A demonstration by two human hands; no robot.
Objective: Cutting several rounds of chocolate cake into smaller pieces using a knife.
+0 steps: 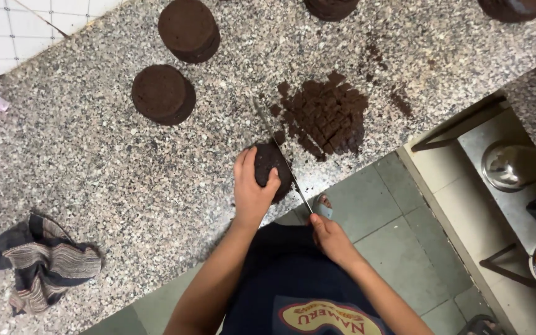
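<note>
Surface: speckled granite counter (94,161), green floor tiles below its edge.
Left hand (252,192): I see it cupped over a round dark cake (271,167) at the counter's near edge, its grip wrapped on the cake's left side.
Right hand (330,239): closed around the handle of a long knife (280,152).
Key relation: knife's long axis runs away from the right hand, up-left, along the cake's right side, just beside the left fingertips.
Nearby: pile of diced cake (327,118) beyond the blade; whole rounds (164,93) farther left; striped cloth (44,260) well apart.
</note>
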